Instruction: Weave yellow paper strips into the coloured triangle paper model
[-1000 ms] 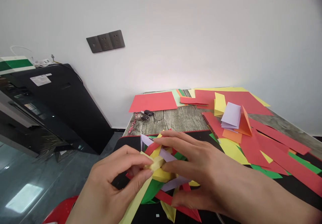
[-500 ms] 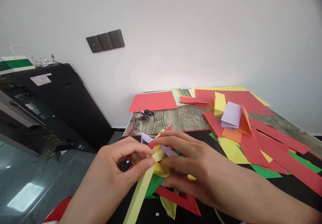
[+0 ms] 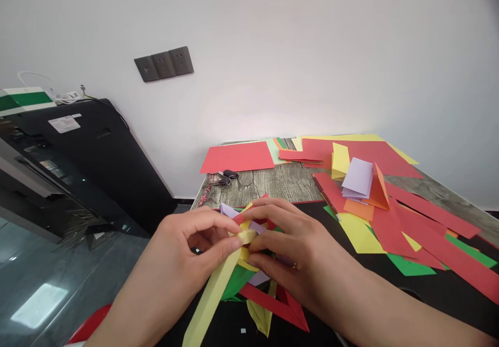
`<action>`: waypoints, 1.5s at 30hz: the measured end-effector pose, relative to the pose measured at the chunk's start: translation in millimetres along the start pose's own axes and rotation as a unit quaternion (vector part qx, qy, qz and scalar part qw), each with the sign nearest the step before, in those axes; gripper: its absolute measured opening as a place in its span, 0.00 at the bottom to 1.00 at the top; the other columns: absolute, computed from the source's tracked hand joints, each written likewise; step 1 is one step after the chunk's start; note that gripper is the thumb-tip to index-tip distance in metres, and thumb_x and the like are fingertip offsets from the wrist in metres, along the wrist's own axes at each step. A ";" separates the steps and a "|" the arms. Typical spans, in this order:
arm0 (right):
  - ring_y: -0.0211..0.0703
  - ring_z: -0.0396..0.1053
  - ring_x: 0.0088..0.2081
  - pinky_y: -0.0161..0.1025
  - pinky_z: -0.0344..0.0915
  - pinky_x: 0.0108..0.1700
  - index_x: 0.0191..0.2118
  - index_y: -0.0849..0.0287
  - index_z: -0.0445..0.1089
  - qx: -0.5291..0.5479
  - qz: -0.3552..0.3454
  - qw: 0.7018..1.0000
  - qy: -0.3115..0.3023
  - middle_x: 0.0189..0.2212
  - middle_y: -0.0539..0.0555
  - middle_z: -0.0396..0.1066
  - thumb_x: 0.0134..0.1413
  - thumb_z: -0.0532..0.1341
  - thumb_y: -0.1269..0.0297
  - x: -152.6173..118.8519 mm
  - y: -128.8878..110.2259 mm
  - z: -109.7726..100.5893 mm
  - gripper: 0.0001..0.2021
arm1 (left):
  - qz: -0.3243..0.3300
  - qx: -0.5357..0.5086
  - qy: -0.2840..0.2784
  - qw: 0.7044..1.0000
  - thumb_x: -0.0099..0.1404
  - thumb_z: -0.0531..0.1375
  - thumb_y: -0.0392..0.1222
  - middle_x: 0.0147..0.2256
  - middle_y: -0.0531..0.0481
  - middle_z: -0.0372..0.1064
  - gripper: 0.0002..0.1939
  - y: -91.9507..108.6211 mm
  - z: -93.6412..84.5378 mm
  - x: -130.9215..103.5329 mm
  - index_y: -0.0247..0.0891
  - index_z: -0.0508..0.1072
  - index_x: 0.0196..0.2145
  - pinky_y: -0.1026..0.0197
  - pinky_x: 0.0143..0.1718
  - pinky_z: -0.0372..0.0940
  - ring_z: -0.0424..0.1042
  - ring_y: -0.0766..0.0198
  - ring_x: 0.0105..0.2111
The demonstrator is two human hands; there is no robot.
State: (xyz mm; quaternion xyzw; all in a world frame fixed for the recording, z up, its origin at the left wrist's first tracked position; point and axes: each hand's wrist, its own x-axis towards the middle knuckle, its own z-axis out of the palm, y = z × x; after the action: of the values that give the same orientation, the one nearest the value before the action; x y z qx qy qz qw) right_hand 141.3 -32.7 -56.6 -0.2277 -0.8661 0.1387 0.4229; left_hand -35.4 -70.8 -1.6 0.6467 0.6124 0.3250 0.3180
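Between thumb and forefinger, my left hand (image 3: 198, 253) pinches a pale yellow paper strip (image 3: 212, 297). Its long end trails down toward the bottom edge, while the upper end bends over at the fingertips. My right hand (image 3: 288, 243) curls around the other side, fingers bent against the folded end of the strip and the papercraft beneath. That papercraft (image 3: 237, 282) is made of folded green, red, yellow and lilac paper pieces, with points sticking outward. A red folded point (image 3: 275, 308) and a yellow-green one (image 3: 260, 316) stick out below my right hand. Its middle is hidden under my fingers.
Cut red, yellow and green paper pieces (image 3: 397, 232) lie spread at the right, with a pencil (image 3: 327, 197) beside them. Behind stand folded lilac cards (image 3: 357, 178). Keys (image 3: 224, 178) rest near a red sheet (image 3: 237, 157). A black cabinet (image 3: 105, 165) stands at the left.
My right thumb has risen closer to its fingertips, near the strip's folded end. The strip's trailing end has swung slightly left, and the papercraft has shifted a little.
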 end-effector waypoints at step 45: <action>0.49 0.69 0.46 0.46 0.72 0.45 0.34 0.59 0.76 -0.011 0.013 1.000 -0.008 0.37 0.57 0.75 0.59 0.60 0.71 0.0 0.5 0.2 0.06 | -0.061 -0.025 -0.047 0.997 0.55 0.66 0.45 0.23 0.55 0.71 0.07 17.4 -5.2 9.2 0.39 0.78 0.28 0.71 0.24 0.66 0.69 0.69 0.23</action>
State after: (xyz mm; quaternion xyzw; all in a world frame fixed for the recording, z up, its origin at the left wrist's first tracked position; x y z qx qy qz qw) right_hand 141.3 -32.3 -57.0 -0.2424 -0.8681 0.1365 0.4111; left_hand -29.0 -62.4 15.8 0.6149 0.6264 0.2894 0.3817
